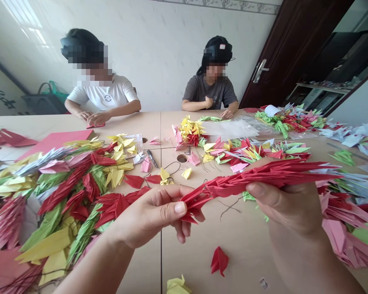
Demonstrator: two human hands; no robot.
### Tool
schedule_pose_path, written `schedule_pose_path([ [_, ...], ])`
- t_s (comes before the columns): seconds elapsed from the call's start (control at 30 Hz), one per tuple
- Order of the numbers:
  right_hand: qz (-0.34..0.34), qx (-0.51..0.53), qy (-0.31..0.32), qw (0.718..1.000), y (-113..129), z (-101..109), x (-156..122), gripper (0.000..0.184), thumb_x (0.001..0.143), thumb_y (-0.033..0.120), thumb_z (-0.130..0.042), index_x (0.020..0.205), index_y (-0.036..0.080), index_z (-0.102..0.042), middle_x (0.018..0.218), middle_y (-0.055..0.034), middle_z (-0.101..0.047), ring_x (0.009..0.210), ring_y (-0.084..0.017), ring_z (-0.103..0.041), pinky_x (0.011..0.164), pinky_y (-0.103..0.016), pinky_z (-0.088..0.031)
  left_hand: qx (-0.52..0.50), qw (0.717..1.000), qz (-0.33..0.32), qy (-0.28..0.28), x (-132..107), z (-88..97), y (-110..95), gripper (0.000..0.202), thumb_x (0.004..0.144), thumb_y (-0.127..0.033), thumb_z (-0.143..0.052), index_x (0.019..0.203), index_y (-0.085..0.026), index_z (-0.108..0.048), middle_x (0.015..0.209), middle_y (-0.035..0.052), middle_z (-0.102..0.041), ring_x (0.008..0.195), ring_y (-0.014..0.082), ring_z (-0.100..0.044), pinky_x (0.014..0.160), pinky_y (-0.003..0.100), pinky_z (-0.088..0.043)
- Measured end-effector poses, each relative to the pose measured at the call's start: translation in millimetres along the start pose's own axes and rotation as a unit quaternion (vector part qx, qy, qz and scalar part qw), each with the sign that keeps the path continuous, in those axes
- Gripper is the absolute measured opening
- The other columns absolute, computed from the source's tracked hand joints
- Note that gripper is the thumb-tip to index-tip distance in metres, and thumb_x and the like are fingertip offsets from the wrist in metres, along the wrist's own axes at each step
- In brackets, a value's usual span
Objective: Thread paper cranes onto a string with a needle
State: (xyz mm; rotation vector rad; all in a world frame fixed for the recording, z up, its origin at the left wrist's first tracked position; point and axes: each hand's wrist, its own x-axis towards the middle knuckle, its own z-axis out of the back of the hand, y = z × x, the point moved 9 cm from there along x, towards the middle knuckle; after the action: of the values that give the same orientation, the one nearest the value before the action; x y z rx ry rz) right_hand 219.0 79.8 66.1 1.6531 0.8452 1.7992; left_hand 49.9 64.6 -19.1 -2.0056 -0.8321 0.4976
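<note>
A long strand of nested red folded-paper pieces point(230, 180) stretches between my two hands above the table. My left hand point(162, 210) pinches its left end between thumb and fingers. Further right, my right hand point(285, 204) wraps round the thicker part of the strand, thumb on the near side. On the table below lie a loose red folded-paper piece point(219, 260) and a yellow one point(178, 285) at the near edge. Thin dark strings point(230, 208) lie crossed behind the strand.
Heaps of coloured folded-paper strands point(58, 192) cover the left side, with pink and pale blue ones point(340, 228) at the right. Two people sit across the table point(184, 261); one's hands point(95, 118) are on red paper. A black pen point(152, 159) lies near a table hole point(182, 158).
</note>
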Motion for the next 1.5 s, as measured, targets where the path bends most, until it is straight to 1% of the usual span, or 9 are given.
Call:
schedule_pose_path([
  [0.17,0.028,-0.007,0.022,0.999,4.3,-1.7,0.2,0.021,0.077,0.014,-0.079,0.085,0.033,-0.079,0.068,0.0056,-0.071,0.057,-0.015,-0.064,0.05,-0.026,-0.052,0.013,1.0,0.015,0.017,-0.9,-1.5,2.2,0.028,0.083,-0.04,-0.077,0.097,-0.016,-0.078,0.085,0.0083,-0.076,0.061,0.0088,-0.067,0.057,0.015,-0.057],
  [0.4,0.022,-0.011,0.05,0.998,5.4,-6.8,-1.5,0.025,0.079,0.012,-0.077,0.09,0.035,-0.079,0.072,0.0064,-0.073,0.062,-0.014,-0.067,0.054,-0.026,-0.055,0.019,0.999,0.021,0.035,-1.9,-3.3,3.5,0.027,0.083,-0.038,-0.078,0.102,-0.019,-0.077,0.085,0.0068,-0.077,0.058,0.0073,-0.067,0.056,0.014,-0.055],
  [0.6,-0.01,-0.023,0.025,0.999,6.5,-6.9,-0.5,0.019,0.075,0.015,-0.08,0.081,0.034,-0.08,0.066,0.0047,-0.072,0.056,-0.016,-0.065,0.05,-0.027,-0.055,0.016,0.998,0.041,0.034,-3.9,-5.3,6.1,0.029,0.079,-0.039,-0.081,0.1,-0.02,-0.077,0.084,0.0073,-0.078,0.054,0.0087,-0.065,0.052,0.016,-0.053],
  [0.73,-0.019,-0.04,0.078,0.996,6.6,-16.9,0.1,0.013,0.074,0.016,-0.08,0.074,0.029,-0.078,0.061,0.0035,-0.07,0.053,-0.015,-0.063,0.048,-0.025,-0.054,0.037,0.998,0.043,0.039,-4.4,-6.4,5.7,0.031,0.081,-0.044,-0.078,0.1,-0.02,-0.077,0.084,0.0083,-0.078,0.051,0.0085,-0.062,0.049,0.017,-0.051],
  [0.9,-0.043,-0.034,0.138,0.989,1.9,-29.1,1.1,0.011,0.076,0.015,-0.076,0.07,0.024,-0.075,0.058,0.0038,-0.066,0.05,-0.012,-0.058,0.045,-0.021,-0.05,0.091,0.994,0.043,0.045,-4.1,-7.0,4.3,0.033,0.086,-0.047,-0.072,0.1,-0.017,-0.077,0.088,0.0104,-0.076,0.057,0.0095,-0.063,0.054,0.018,-0.052],
  [1.03,-0.052,-0.029,0.146,0.988,-2.0,-32.4,2.1,0.013,0.08,0.014,-0.073,0.072,0.024,-0.073,0.062,0.0049,-0.065,0.056,-0.011,-0.059,0.052,-0.021,-0.051,0.112,0.993,0.014,0.021,-3.9,-2.2,-0.4,0.033,0.09,-0.045,-0.067,0.105,-0.017,-0.076,0.092,0.0105,-0.075,0.062,0.0102,-0.063,0.058,0.019,-0.053],
  [1.2,-0.079,-0.02,0.173,0.982,-12.6,-38.9,-1.6,0.009,0.083,0.019,-0.072,0.076,0.025,-0.073,0.065,0.0052,-0.067,0.06,-0.011,-0.06,0.055,-0.021,-0.051,0.076,0.997,-0.001,-0.005,-4.5,0.5,0.2,0.033,0.091,-0.044,-0.068,0.114,-0.02,-0.072,0.082,0.007,-0.073,0.064,0.0127,-0.067,0.062,0.022,-0.056],
  [1.4,-0.106,-0.017,0.12,0.987,-25.8,-32.7,-0.5,0.012,0.088,0.027,-0.071,0.077,0.024,-0.074,0.068,0.0043,-0.068,0.065,-0.013,-0.062,0.059,-0.023,-0.054,0.038,0.997,-0.046,-0.05,0.1,0.8,-0.7,0.032,0.094,-0.046,-0.061,0.099,-0.017,-0.071,0.094,0.0093,-0.073,0.064,0.0122,-0.067,0.056,0.021,-0.056],
  [1.5,-0.112,-0.017,0.121,0.986,-28.7,-35.4,-0.3,0.012,0.089,0.027,-0.07,0.078,0.025,-0.074,0.069,0.0052,-0.07,0.066,-0.011,-0.063,0.059,-0.021,-0.053,0.053,0.995,-0.077,-0.044,0.4,-1.1,-3.2,0.036,0.089,-0.05,-0.066,0.104,-0.017,-0.07,0.095,0.0085,-0.07,0.065,0.0114,-0.065,0.055,0.019,-0.055],
])
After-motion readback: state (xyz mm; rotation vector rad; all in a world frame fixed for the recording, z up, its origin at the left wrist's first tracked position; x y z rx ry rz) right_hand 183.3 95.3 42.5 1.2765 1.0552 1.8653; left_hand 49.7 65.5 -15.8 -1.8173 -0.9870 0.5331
